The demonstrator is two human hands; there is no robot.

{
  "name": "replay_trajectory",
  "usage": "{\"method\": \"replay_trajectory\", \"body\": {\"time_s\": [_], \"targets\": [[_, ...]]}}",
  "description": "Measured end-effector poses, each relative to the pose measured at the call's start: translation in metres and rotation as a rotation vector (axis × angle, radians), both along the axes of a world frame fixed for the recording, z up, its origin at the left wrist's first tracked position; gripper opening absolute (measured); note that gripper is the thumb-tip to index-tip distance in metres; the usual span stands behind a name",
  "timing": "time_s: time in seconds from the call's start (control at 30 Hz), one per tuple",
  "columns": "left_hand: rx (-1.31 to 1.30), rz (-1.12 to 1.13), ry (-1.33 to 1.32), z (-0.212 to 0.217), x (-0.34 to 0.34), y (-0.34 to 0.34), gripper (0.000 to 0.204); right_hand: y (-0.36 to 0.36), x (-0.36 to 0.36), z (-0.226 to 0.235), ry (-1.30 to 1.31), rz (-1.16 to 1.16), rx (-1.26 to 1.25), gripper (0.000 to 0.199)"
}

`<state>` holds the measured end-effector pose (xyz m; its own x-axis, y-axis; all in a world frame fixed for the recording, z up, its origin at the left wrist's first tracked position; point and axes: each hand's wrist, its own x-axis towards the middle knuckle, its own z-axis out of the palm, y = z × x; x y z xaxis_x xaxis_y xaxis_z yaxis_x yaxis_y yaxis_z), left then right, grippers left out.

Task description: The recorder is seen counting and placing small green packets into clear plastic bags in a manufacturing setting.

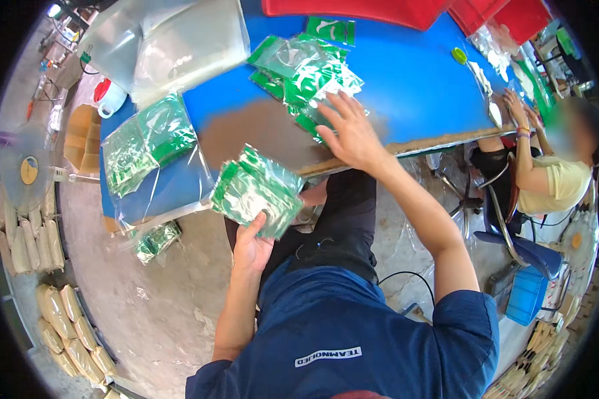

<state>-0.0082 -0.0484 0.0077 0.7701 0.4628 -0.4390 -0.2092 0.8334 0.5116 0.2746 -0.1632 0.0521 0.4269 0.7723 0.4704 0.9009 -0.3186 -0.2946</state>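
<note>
The left hand (251, 247) is clamping its grip on a stack of green packets (256, 191) below the desk (406, 80) edge; the right hand (350, 131), fingers spread, is pressing the packet pile (306, 73). The packets look light, slick and floppy, best pinched by an edge.

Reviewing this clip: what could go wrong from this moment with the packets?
The left hand pinches a fanned stack of green packets by one corner, off the table, so some might slide to the floor. The right hand presses on a loose pile near the blue table edge and could push packets off.
</note>
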Motion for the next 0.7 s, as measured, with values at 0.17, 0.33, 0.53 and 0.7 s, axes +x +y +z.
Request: {"method": "replay_trajectory", "body": {"time_s": [0.17,0.33,0.53,0.7], "targets": [[-0.133,-0.212,-0.115,-0.011,-0.020,-0.002,0.069,-0.030,-0.009,0.018,-0.013,0.131,-0.197,0.043],[-0.112,-0.157,-0.099,-0.005,0.007,-0.021,0.061,0.001,-0.042,-0.003,0.299,0.150,-0.002,0.023],[-0.148,0.001,-0.062,-0.007,0.023,-0.021,0.048,0.031,-0.032,0.020,0.748,0.087,0.233,0.027],[-0.179,-0.076,-0.001,-0.019,-0.001,-0.015,0.059,0.016,0.010,-0.008,-0.011,0.196,-0.219,0.075]]}}
